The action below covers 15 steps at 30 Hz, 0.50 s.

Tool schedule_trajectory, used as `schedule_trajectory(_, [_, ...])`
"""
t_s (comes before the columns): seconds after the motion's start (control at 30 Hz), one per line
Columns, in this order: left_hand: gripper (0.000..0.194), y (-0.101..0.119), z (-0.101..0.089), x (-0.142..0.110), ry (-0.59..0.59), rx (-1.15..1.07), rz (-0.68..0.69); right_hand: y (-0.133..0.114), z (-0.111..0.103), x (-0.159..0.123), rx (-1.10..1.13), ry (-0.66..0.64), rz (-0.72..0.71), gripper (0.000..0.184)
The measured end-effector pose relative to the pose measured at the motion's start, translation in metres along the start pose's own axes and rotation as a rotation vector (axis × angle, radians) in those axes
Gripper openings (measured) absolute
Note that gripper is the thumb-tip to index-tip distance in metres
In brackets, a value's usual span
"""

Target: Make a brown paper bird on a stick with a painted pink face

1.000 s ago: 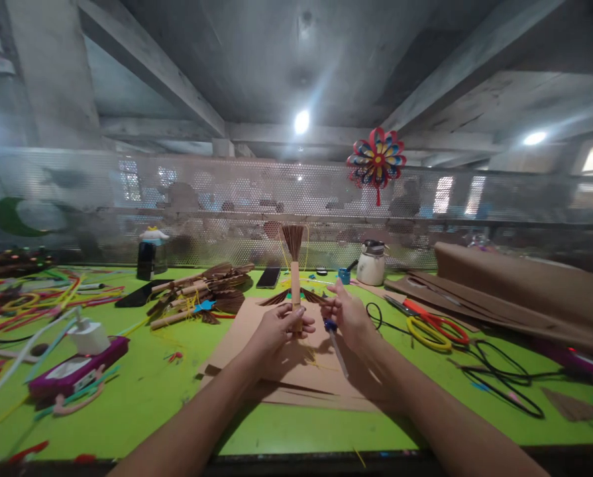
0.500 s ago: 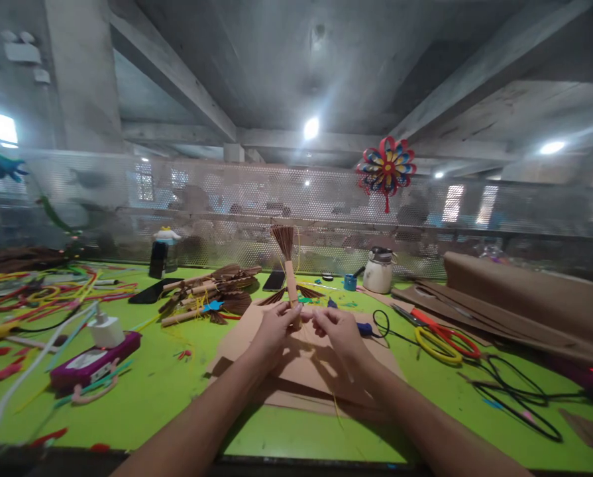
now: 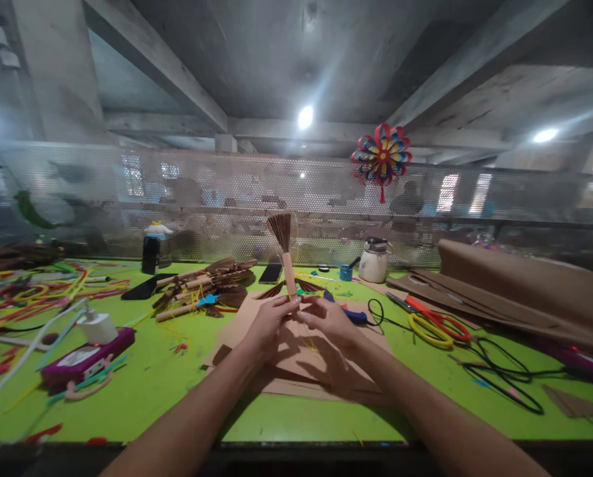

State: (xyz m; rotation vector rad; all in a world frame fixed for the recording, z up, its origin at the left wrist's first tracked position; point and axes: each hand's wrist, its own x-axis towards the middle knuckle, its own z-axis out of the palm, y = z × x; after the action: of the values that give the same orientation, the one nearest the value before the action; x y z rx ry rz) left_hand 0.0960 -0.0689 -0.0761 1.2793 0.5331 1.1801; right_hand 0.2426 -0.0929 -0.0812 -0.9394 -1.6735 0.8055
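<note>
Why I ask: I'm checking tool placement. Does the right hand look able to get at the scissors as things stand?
Probably yes: the scissors lie uncovered, with a blue tool and black cable between, though the right hand is at the brown handle.

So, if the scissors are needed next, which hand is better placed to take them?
Probably the right hand: the scissors lie on its side. The left hand is farther away and holds the brown stem.

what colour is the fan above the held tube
The fan is dark brown, showing best in the head view.
</note>
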Motion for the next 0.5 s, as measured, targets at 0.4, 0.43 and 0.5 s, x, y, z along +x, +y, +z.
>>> schedule_trajectory(0.4, [0.016,0.006,-0.003,0.005,0.103,-0.200,-0.098,0.000,0.007,-0.011,-0.481,0.028,-0.090,0.029])
schedule_trajectory(0.43, [0.017,0.007,-0.003,0.005,0.103,-0.202,-0.105,-0.002,0.009,-0.014,-0.571,0.010,-0.123,0.024])
schedule_trajectory(0.5, [0.018,0.008,-0.003,0.005,0.109,-0.196,-0.108,-0.007,0.014,-0.021,-0.796,-0.047,-0.206,0.013])
